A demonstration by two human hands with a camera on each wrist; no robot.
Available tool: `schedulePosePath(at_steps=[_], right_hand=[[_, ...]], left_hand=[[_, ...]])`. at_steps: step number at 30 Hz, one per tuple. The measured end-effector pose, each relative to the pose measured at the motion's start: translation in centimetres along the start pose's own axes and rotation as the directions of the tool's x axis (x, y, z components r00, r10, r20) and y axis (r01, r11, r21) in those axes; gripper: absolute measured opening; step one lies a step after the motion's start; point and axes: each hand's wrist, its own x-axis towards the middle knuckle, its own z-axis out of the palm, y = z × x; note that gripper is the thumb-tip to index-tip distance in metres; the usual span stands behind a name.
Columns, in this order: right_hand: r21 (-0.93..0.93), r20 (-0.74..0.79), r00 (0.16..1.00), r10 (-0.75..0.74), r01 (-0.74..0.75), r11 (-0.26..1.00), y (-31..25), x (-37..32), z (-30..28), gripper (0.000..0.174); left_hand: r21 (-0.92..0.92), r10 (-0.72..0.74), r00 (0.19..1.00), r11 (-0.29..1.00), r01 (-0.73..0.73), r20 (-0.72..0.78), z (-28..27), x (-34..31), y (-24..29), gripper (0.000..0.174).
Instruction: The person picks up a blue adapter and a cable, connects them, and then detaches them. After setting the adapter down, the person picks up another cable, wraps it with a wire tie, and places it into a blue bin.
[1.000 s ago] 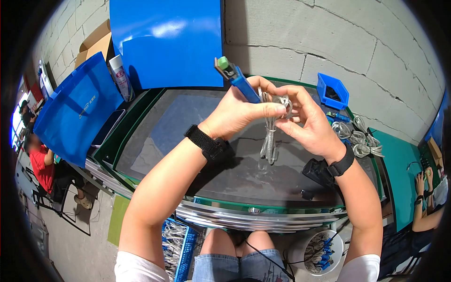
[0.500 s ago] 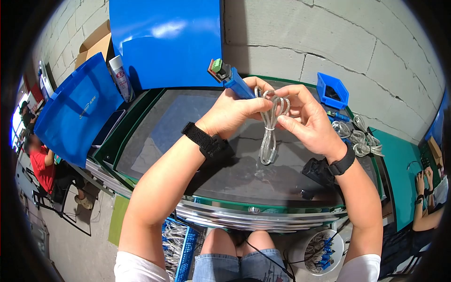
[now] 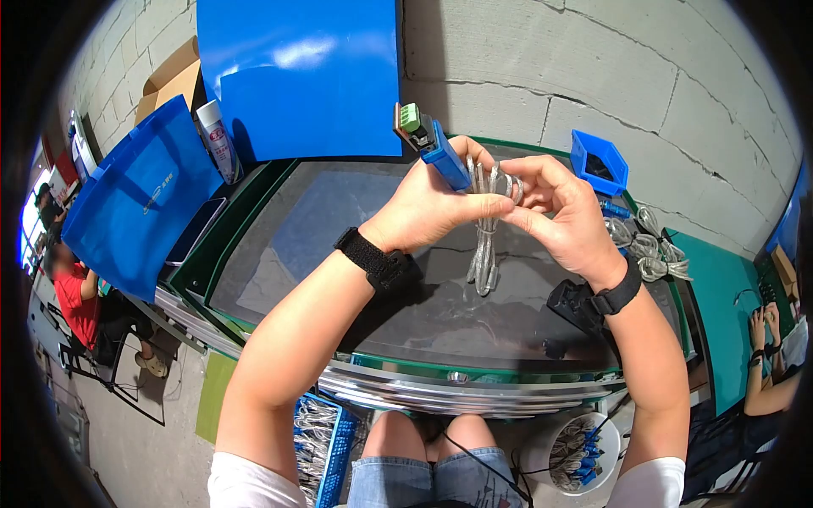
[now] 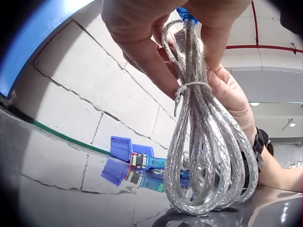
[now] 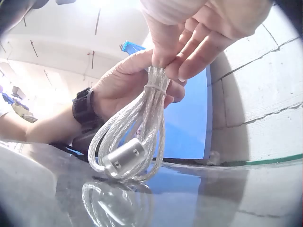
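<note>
A coiled, clear-sheathed silver cable (image 3: 483,258) hangs over the dark tabletop, its loops gathered by a pale tie (image 4: 196,84). My left hand (image 3: 428,199) grips the coil near its top, together with the cable's blue translucent connector housing (image 3: 446,162). A green terminal block (image 3: 411,117) tops that housing, pointing up and left. From the right, my right hand (image 3: 566,218) pinches the upper loops just above the tie, thumb against fingertips. Among the lower loops a metal USB plug (image 5: 125,157) shows in the right wrist view, close over the shiny surface.
At the back right stand a blue bin (image 3: 605,182) and several coiled cables (image 3: 652,254). A spray can (image 3: 218,140) and a blue bag (image 3: 140,190) are at left. Below the table edge are a blue basket (image 3: 343,440) and a white bucket (image 3: 542,444), both holding cables.
The blue housing tipped left, then swung back right and more upright. My right fingers have drawn in on the upper loops, which stood more spread out half a second ago.
</note>
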Motion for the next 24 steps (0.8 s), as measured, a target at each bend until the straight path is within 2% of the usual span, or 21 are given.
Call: schedulePosePath(at_steps=[4, 6, 10, 16, 19, 21, 22, 24], right_hand=[[0.047, 0.004, 0.999, 0.045, -0.045, 0.998, 0.4, 0.0, -0.1, 0.033], [0.166, 0.012, 0.994, 0.112, -0.112, 0.980, 0.5, 0.0, -0.2, 0.030], [0.192, 0.046, 0.990, 0.137, -0.143, 0.971, 0.5, 0.1, -0.4, 0.028], [0.246, 0.007, 0.984, 0.176, -0.172, 0.954, 0.2, 0.3, -0.7, 0.029], [0.293, -0.043, 0.984, 0.174, -0.154, 0.944, 0.2, 0.3, -0.6, 0.030], [0.299, -0.093, 0.984, 0.150, -0.116, 0.947, 0.0, 0.4, -0.5, 0.030], [0.299, -0.093, 0.984, 0.150, -0.116, 0.947, 0.1, 0.4, -0.4, 0.030], [0.272, -0.191, 0.978, 0.084, -0.029, 0.962, 0.2, 0.4, 0.0, 0.031]], left_hand=[[0.021, -0.042, 0.999, 0.999, 0.042, -0.030, -0.2, -0.1, 0.1, 0.035], [-0.048, -0.110, 0.993, 0.993, 0.108, -0.035, -0.4, -0.2, 0.1, 0.034], [-0.108, -0.131, 0.991, 0.986, 0.130, -0.001, -0.5, -0.2, 0.1, 0.037], [-0.110, -0.109, 0.994, 0.988, 0.106, -0.021, -0.5, -0.1, -0.2, 0.046], [-0.034, -0.041, 0.998, 0.999, 0.043, 0.043, -0.5, 0.0, -0.1, 0.045], [0.109, -0.235, 0.941, 0.971, 0.214, 0.242, -0.4, -0.2, 0.6, 0.042], [0.061, -0.273, 0.921, 0.962, 0.267, 0.278, -0.4, -0.3, -0.1, 0.039], [0.053, -0.273, 0.930, 0.962, 0.268, 0.248, -0.4, -0.3, 0.1, 0.037]])
